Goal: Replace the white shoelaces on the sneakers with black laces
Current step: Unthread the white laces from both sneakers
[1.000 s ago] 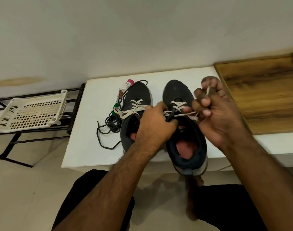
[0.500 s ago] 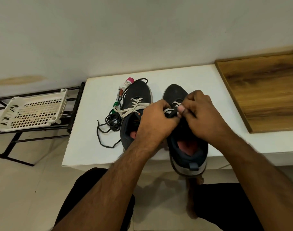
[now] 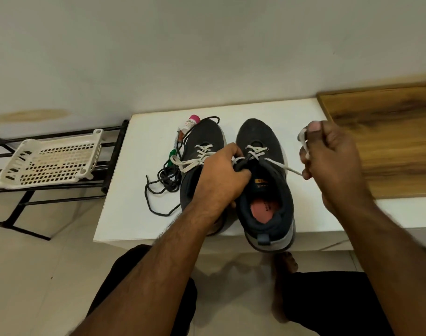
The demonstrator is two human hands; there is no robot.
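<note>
- Right hand has swung out to 3 o'clock, gripping the flat white shoelace it pulled taut.
- Left hand pinches the tongue of the dark grey fabric sneaker, at its 9 o'clock.

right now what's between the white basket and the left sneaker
In the head view, between the white basket and the left sneaker lie a rack rail, bare tabletop, and the tangled black laces beside the sneaker.

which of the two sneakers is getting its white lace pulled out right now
The right sneaker: the right hand pulls its white lace out sideways while the left hand holds its tongue. The left sneaker sits untouched.
</note>
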